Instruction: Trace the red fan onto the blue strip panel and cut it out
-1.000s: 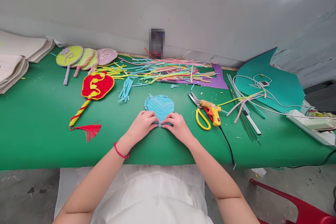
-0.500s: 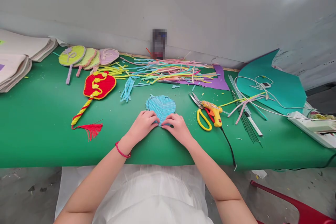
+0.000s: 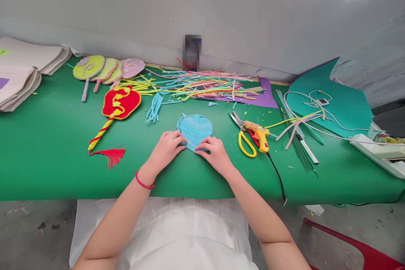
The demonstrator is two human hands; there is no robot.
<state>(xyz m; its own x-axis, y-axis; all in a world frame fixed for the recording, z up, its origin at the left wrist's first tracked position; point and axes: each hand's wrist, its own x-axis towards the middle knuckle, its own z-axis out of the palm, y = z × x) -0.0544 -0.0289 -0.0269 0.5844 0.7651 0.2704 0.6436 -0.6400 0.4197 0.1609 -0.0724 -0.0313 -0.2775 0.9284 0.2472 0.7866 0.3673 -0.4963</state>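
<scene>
A light blue fan-shaped piece (image 3: 194, 128), covered in rows of blue pipe cleaners, lies flat on the green table (image 3: 47, 152) in front of me. My left hand (image 3: 166, 149) rests at its lower left edge, fingers curled and pressing on it. My right hand (image 3: 214, 152) is at its lower right edge, fingertips pinched against the pointed lower end. Both hands hold the piece down close together.
Yellow-handled scissors (image 3: 244, 139) and a yellow glue gun (image 3: 257, 134) with a black cord lie to the right. A heap of coloured pipe cleaners (image 3: 196, 85) lies behind. A red fan with tassel (image 3: 118, 105), pastel fans (image 3: 101, 68), teal sheet (image 3: 332, 101), power strip (image 3: 379, 154).
My hands stay on the blue piece's lower edge; the left hand has slid slightly left along it. The view has shifted a little.
</scene>
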